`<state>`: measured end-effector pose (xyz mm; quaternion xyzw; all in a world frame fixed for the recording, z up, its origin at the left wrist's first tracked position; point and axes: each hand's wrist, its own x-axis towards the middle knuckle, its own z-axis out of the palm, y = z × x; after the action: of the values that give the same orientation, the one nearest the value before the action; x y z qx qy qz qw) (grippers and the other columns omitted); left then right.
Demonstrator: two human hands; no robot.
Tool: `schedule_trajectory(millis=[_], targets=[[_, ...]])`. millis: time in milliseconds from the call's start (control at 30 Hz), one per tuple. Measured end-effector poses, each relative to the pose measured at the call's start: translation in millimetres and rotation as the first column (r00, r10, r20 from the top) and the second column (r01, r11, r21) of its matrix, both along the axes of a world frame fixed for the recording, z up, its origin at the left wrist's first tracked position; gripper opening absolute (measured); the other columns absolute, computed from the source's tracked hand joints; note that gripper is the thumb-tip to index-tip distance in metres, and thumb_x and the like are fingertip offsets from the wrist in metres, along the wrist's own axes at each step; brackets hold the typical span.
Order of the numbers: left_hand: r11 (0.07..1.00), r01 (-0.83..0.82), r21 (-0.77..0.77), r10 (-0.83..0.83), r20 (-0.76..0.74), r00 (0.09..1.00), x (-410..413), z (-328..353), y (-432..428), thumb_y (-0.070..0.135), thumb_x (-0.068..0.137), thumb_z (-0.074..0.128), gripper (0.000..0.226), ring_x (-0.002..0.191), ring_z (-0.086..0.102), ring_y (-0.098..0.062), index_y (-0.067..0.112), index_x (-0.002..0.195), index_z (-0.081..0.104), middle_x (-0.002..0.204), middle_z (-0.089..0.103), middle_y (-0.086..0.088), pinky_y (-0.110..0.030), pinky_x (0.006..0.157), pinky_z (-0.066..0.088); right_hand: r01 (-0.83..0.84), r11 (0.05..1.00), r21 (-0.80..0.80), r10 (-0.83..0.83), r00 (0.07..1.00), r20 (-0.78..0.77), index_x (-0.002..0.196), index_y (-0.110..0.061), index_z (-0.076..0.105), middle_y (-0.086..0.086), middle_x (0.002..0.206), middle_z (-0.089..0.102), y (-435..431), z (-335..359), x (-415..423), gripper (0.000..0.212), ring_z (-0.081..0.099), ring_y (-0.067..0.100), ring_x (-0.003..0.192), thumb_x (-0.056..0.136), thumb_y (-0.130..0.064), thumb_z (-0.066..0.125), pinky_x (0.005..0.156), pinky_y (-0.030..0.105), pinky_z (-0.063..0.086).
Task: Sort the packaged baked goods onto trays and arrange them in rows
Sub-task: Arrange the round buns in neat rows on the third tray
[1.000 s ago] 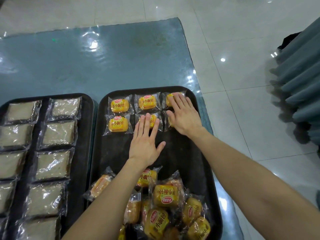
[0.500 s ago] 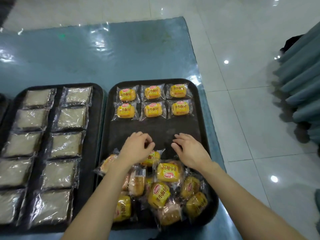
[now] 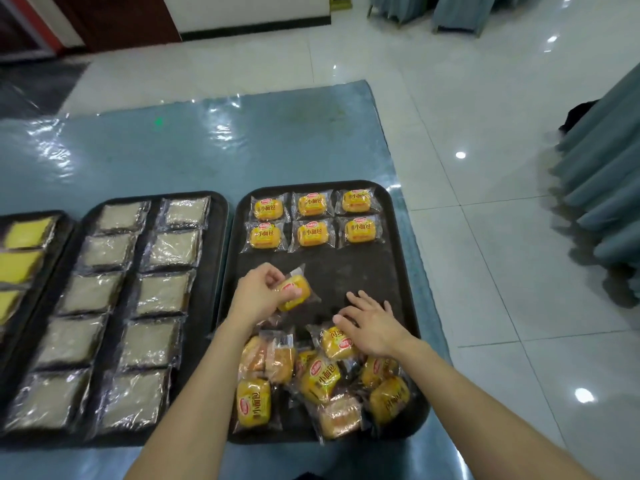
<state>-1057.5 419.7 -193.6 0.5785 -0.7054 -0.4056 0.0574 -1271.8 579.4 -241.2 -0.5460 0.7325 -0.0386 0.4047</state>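
Bun packet (image 3: 295,294) seemed light, soft, slick-wrapped; your left hand (image 3: 258,296) curled its fingers round its middle, right hand (image 3: 372,323) spread, apparently empty.

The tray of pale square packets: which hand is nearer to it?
Left. The left hand, holding a yellow bun packet, is just right of that tray; the right hand is farther right.

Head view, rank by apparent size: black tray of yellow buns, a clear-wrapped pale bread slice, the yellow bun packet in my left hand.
1. black plastic tray
2. clear-wrapped pale bread slice
3. yellow bun packet in left hand
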Motion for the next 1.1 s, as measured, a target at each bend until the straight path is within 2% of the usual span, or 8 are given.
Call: schedule_trajectory(millis=[100, 167, 233, 367, 600, 767, 867, 1100], targets=[[0.99, -0.031, 0.141, 0.065, -0.243, 0.968, 0.4, 20.3, -4.3, 0.047, 0.08, 0.095, 0.036, 0.106, 0.074, -0.016, 0.031, 0.106, 0.075, 0.107, 0.08, 0.006, -0.036, 0.087, 0.059, 0.203, 0.976, -0.074, -0.194, 0.973, 0.122, 0.143, -0.032, 0.067, -0.007, 0.151, 0.063, -6.3, 17.3, -1.8, 0.058, 0.054, 0.021, 0.145, 0.108, -0.07, 0.039, 0.124, 0.056, 0.039], [0.978, 0.059, 0.198, 0.004, -0.304, 0.953, -5.5, 30.9, -0.4, 0.049, 0.081, 0.093, 0.03, 0.108, 0.076, -0.017, 0.035, 0.103, 0.078, 0.107, 0.082, 0.009, -0.042, 0.094, 0.06, 0.53, 0.843, -0.088, -0.439, 0.774, 0.456, 0.134, -0.035, 0.07, -0.013, 0.125, 0.075, -10.7, 32.8, -1.3, 0.043, 0.071, 0.01, 0.118, 0.107, -0.062, 0.052, 0.11, 0.045, 0.054], [0.971, 0.13, 0.202, -0.062, -0.315, 0.947, -15.8, 37.3, 8.6, 0.049, 0.084, 0.091, 0.024, 0.107, 0.076, -0.014, 0.038, 0.102, 0.08, 0.107, 0.082, 0.011, -0.041, 0.094, 0.06, 0.625, 0.78, -0.037, -0.462, 0.614, 0.64, 0.128, -0.036, 0.075, -0.014, 0.116, 0.08, -12.4, 48.3, 0.2, 0.03, 0.075, 0.006, 0.109, 0.108, -0.052, 0.06, 0.104, 0.038, 0.058], [0.971, 0.078, 0.224, 0.029, -0.436, 0.899, -32.3, 23.0, 33.8, 0.041, 0.091, 0.087, 0.031, 0.104, 0.078, -0.015, 0.041, 0.12, 0.077, 0.11, 0.081, 0.005, -0.039, 0.09, 0.066, 0.655, 0.748, -0.108, -0.474, 0.641, 0.603, 0.115, -0.027, 0.083, -0.011, 0.099, 0.083, -2.2, 50.9, 1.8, 0.022, 0.078, 0.006, 0.094, 0.111, -0.035, 0.062, 0.08, 0.021, 0.061], [0.868, -0.178, 0.463, 0.421, -0.497, 0.759, -34.8, -5.8, 65.8, 0.037, 0.089, 0.089, 0.033, 0.108, 0.079, -0.02, 0.024, 0.118, 0.079, 0.115, 0.082, -0.001, -0.049, 0.096, 0.066, 0.678, 0.713, -0.179, -0.503, 0.672, 0.543, 0.114, -0.028, 0.081, -0.011, 0.1, 0.082, 10.4, 43.6, 6.2, 0.017, 0.078, 0.004, 0.092, 0.103, -0.038, 0.073, 0.081, 0.026, 0.063], [0.808, -0.156, 0.569, 0.515, -0.551, 0.656, -34.4, -7.9, 73.1, 0.033, 0.1, 0.08, 0.027, 0.112, 0.079, -0.028, 0.018, 0.122, 0.08, 0.117, 0.082, -0.007, -0.054, 0.1, 0.064, 0.761, 0.646, -0.06, -0.566, 0.53, 0.631, 0.107, -0.025, 0.084, -0.003, 0.099, 0.083, 10.1, 40.6, 9.9, 0.011, 0.081, 0.017, 0.097, 0.105, -0.026, 0.073, 0.091, 0.045, 0.067], [0.797, -0.177, 0.578, 0.534, -0.537, 0.653, -32.2, -10.6, 75.8, 0.039, 0.102, 0.076, 0.027, 0.111, 0.08, -0.026, 0.022, 0.122, 0.08, 0.117, 0.083, -0.005, -0.05, 0.101, 0.064, 0.777, 0.629, -0.043, -0.613, 0.529, 0.586, 0.1, -0.028, 0.085, -0.002, 0.097, 0.083, 10.4, 34.7, 8.6, 0.016, 0.08, 0.024, 0.098, 0.107, -0.029, 0.07, 0.091, 0.054, 0.067], [0.873, -0.1, 0.477, 0.368, -0.509, 0.778, -32.1, -8.6, 63.4, 0.026, 0.103, 0.076, 0.024, 0.104, 0.081, -0.014, 0.018, 0.126, 0.076, 0.119, 0.081, -0.001, -0.034, 0.085, 0.067, 0.809, 0.551, -0.206, -0.684, 0.579, 0.444, 0.1, -0.029, 0.079, -0.009, 0.092, 0.08, 4.1, 24.9, 5.2, 0.013, 0.078, 0.012, 0.091, 0.107, -0.031, 0.068, 0.085, 0.044, 0.068]])
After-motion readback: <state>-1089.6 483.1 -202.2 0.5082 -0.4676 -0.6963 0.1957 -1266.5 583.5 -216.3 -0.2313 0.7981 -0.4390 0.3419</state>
